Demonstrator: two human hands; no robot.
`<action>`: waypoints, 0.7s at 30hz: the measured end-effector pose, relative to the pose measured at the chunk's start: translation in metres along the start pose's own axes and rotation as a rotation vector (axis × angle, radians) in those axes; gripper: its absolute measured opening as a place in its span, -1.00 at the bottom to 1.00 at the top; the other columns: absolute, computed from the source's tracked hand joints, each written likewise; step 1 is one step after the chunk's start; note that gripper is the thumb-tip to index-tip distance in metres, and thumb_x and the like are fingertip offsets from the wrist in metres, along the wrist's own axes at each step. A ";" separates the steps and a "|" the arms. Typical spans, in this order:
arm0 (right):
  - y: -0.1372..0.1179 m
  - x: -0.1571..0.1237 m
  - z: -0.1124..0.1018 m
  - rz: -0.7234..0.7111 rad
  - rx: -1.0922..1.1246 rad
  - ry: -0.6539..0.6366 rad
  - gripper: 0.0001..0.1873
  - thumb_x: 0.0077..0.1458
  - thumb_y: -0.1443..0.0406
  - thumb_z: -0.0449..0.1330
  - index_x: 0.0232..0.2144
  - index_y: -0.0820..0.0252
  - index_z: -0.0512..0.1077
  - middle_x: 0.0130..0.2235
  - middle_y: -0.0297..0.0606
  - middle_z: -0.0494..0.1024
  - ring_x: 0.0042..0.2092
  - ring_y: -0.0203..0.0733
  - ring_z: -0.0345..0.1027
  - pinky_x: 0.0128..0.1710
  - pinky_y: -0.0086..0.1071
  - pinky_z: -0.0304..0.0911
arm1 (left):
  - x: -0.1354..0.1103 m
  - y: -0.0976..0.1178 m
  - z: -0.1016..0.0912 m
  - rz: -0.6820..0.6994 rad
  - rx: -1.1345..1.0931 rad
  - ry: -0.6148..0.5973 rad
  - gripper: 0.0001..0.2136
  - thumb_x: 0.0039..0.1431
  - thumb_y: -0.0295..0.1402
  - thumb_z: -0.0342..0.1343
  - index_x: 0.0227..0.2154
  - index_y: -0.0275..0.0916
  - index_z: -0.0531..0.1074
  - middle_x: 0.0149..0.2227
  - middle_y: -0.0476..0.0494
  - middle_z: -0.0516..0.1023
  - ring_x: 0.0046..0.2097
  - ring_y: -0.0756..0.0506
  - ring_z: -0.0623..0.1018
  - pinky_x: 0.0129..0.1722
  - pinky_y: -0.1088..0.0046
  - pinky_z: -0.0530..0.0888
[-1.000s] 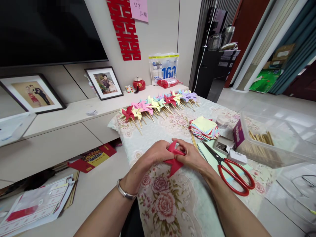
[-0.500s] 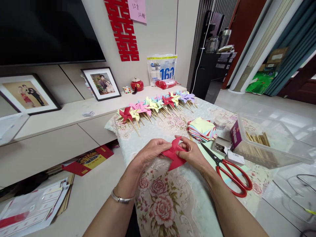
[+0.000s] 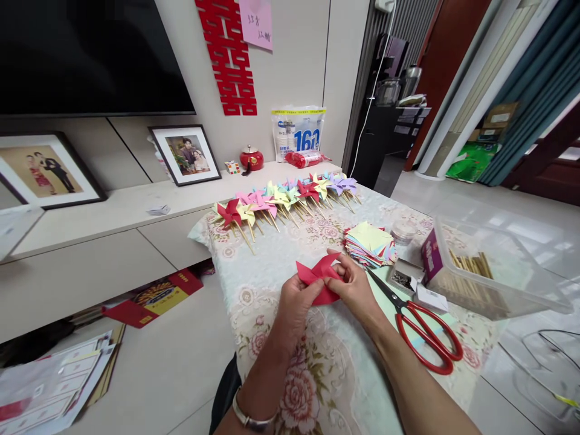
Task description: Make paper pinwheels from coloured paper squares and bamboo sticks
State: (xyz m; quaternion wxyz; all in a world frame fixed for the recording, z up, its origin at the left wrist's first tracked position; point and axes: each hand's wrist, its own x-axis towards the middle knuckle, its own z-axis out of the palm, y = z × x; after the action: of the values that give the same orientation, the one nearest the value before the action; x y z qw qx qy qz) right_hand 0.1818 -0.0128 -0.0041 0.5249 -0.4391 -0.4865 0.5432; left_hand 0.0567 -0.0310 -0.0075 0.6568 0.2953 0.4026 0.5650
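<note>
The red paper (image 3: 319, 273) lies between left hand (image 3: 292, 305) and right hand (image 3: 357, 289), equally near, each grip pinched tight on it, above the surface (image 3: 265, 269), nearer its left edge than right.

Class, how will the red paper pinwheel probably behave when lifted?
The red paper pinwheel looks thin, so probably light and easily creased. Its folded blades, held between left hand and right hand, might spring open if released.

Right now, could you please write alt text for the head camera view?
A person's left hand and right hand hold red folded paper above a flowered tablecloth, with red-handled scissors and stacked paper at right and colourful pinwheels beyond.
</note>
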 end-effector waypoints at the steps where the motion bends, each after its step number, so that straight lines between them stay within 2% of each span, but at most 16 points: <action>1: 0.000 0.000 0.001 0.001 -0.006 0.000 -0.29 -0.18 0.30 0.27 0.11 0.19 0.30 -0.47 -0.50 0.42 -0.49 -0.30 0.26 -0.47 -0.42 0.10 | 0.002 -0.001 -0.001 0.006 0.009 0.022 -0.70 -0.20 -0.32 0.43 -0.37 -0.38 0.59 -0.42 -0.15 0.67 -0.39 -0.07 0.57 -0.29 0.44 0.49; 6: 0.002 -0.002 0.002 -0.011 -0.068 0.005 -0.36 -0.16 0.30 0.27 0.06 0.20 0.35 -0.49 -0.51 0.39 -0.52 -0.33 0.20 -0.50 -0.43 0.07 | 0.006 -0.008 -0.008 0.020 0.065 0.111 -0.75 -0.22 -0.34 0.41 -0.43 -0.36 0.58 -0.45 -0.11 0.66 -0.44 -0.07 0.56 -0.36 0.45 0.48; 10: 0.004 -0.001 -0.001 -0.028 -0.104 -0.073 -0.50 -0.10 0.30 0.29 -0.03 0.18 0.42 -0.48 -0.48 0.42 -0.47 -0.30 0.27 -0.47 -0.42 0.11 | 0.006 -0.008 -0.013 0.019 0.090 0.110 -0.77 -0.19 -0.33 0.38 -0.43 -0.34 0.58 -0.46 -0.09 0.65 -0.44 -0.07 0.56 -0.36 0.44 0.47; 12: 0.004 0.001 -0.004 -0.033 -0.081 -0.091 -0.49 -0.10 0.28 0.32 -0.03 0.19 0.42 -0.42 -0.41 0.49 -0.41 -0.26 0.34 -0.39 -0.38 0.21 | 0.005 -0.005 -0.016 0.007 0.074 0.080 -0.75 -0.18 -0.33 0.36 -0.39 -0.34 0.59 -0.45 -0.10 0.65 -0.42 -0.09 0.57 -0.33 0.42 0.47; 14: 0.002 0.003 -0.008 -0.049 -0.060 -0.054 -0.43 -0.13 0.26 0.37 0.00 0.19 0.43 -0.33 -0.32 0.55 -0.32 -0.21 0.40 -0.27 -0.31 0.29 | 0.005 0.001 -0.019 -0.020 0.059 0.081 -0.76 -0.20 -0.35 0.36 -0.41 -0.35 0.59 -0.46 -0.11 0.65 -0.44 -0.08 0.55 -0.34 0.43 0.46; 17: -0.001 0.004 -0.012 -0.106 -0.112 0.009 -0.42 -0.14 0.26 0.40 0.00 0.15 0.47 -0.19 -0.23 0.57 -0.18 -0.13 0.43 -0.14 -0.24 0.32 | 0.007 0.011 -0.025 -0.076 0.065 0.114 -0.78 -0.25 -0.38 0.37 -0.46 -0.36 0.57 -0.48 -0.12 0.64 -0.47 -0.04 0.51 -0.39 0.47 0.42; 21: -0.008 0.000 -0.014 -0.215 -0.217 -0.091 -0.56 -0.03 0.30 0.37 -0.03 0.01 0.56 0.00 -0.20 0.55 0.02 -0.06 0.40 -0.08 -0.23 0.31 | 0.010 0.022 -0.030 -0.118 0.050 0.063 -0.82 -0.29 -0.40 0.38 -0.56 -0.33 0.53 -0.56 -0.06 0.58 -0.53 0.01 0.44 -0.45 0.51 0.37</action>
State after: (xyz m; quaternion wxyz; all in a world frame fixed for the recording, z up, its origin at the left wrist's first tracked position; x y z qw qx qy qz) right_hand 0.1969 -0.0120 0.0021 0.5069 -0.4135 -0.6097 0.4476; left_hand 0.0201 -0.0195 -0.0059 0.6683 0.2694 0.4537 0.5244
